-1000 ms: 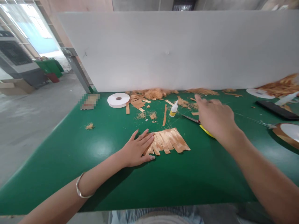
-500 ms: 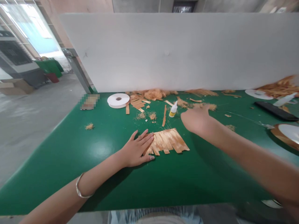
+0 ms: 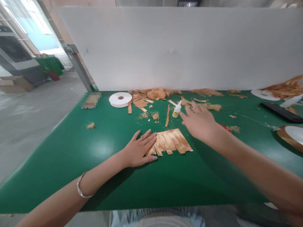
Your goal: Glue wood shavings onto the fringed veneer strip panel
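My left hand lies flat with its fingers spread on the left end of a sheet of overlapping tan strips. Beyond the sheet, a small white glue bottle with a yellow label stands upright on the green table. My right hand is just right of the bottle, fingers spread, slightly blurred, holding nothing that I can see. Partly covered by my right forearm is a red object. A single narrow brown strip lies left of the bottle.
White rolls, brown scraps and fibre tufts lie along the white partition. On the right are a black phone-like object, another bottle and a tape roll.
My right hand's fingers have opened out toward the glue bottle, and the red object now shows beside the forearm. My left hand stays on the sheet. The view has tilted slightly.
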A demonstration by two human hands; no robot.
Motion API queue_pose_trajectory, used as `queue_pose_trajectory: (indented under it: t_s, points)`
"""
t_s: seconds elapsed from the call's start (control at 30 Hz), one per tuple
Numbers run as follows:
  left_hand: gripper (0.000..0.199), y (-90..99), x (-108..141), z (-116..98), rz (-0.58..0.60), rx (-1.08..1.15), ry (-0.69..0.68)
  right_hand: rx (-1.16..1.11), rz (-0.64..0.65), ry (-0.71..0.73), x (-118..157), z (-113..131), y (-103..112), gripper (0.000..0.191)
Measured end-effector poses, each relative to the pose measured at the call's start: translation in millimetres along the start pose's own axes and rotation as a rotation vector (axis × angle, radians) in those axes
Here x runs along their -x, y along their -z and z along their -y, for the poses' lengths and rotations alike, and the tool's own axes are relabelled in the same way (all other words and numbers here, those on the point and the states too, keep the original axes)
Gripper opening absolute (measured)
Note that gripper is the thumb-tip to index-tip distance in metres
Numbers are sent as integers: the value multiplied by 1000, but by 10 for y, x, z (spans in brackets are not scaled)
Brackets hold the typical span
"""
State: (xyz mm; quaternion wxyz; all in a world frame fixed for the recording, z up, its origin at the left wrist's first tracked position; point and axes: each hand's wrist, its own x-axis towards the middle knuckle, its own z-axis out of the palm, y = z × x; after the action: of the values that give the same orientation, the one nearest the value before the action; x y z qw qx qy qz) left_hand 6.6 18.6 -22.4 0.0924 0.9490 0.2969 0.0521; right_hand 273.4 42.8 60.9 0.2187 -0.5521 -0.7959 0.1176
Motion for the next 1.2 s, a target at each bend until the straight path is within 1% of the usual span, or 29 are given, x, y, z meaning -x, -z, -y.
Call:
queue_pose_trajectory:
  t_s: [0.03,0.07,0.1,0.13,0.17,0.2,0.23,0.27,0.3,0.33,0.37,0.4,0.43,0.5,0.53,0.6,0.63,0.67,0.7,0.73,0.8,0.83,0.87,0.9,0.93,0.97,1.0,1.13,1.2]
  points:
    - [75,-3,-3,1,0,-3,3,83,-59,9,-19,26,-14,44]
    - [75,-3,-6,2,2,-8,5,121,-87,16,-44,61,-10,48]
    - [75,-2,-9,2,8,-14,7,102,-113,32,-68,104,10,51]
    - [76,1,-10,3,18,-21,9,63,-105,45,-86,150,41,54]
    - [76,6,-11,3,31,-28,12,-23,-50,54,-94,196,77,56]
    - [77,11,-11,3,44,-34,16,-149,64,57,-91,241,112,59]
    - [77,16,-10,2,56,-40,18,-285,239,59,-77,284,141,62]
    - [77,21,-8,2,62,-43,19,-396,450,51,-56,323,161,66]
    - [77,25,-6,2,65,-45,18,-446,653,25,-29,358,168,68]
    - [77,29,-4,2,65,-45,16,-388,802,-25,-1,387,165,69]
    - [76,31,-3,3,65,-43,14,-236,875,-97,25,410,151,68]
    - [76,33,-2,3,68,-41,13,-32,877,-178,45,425,130,67]
    - [76,34,-2,4,73,-37,13,177,818,-252,59,430,106,64]
    - [77,33,-2,7,82,-31,17,510,606,-318,62,407,64,55]
    - [77,31,-2,9,83,-29,19,596,494,-310,52,377,51,47]
    - [77,26,-1,12,79,-28,19,618,263,-274,21,286,43,29]
    - [77,23,0,13,74,-28,18,557,159,-262,5,228,45,29]
    - [77,21,2,14,71,-28,16,428,91,-256,-9,165,45,36]
    - [77,19,4,13,69,-27,15,237,64,-254,-19,101,43,44]
    - [77,18,6,13,67,-28,15,12,66,-247,-23,39,37,51]
    - [77,17,9,10,66,-30,17,-442,137,-213,-18,-69,16,58]
    - [76,16,10,8,65,-31,18,-620,178,-197,-10,-111,4,59]
    - [76,15,10,7,64,-32,19,-742,210,-182,0,-143,-4,59]
    - [76,15,10,7,64,-33,20,-795,221,-164,10,-167,-7,60]
    - [76,14,10,7,65,-33,21,-772,221,-142,18,-185,-3,60]
    - [76,14,10,8,67,-33,21,-678,216,-118,26,-197,7,61]
    - [76,14,10,9,68,-33,20,-527,210,-91,32,-207,23,61]
    - [76,17,7,11,68,-40,17,332,163,63,50,-264,87,46]
    - [77,19,6,9,74,-42,26,664,98,127,66,-313,96,40]
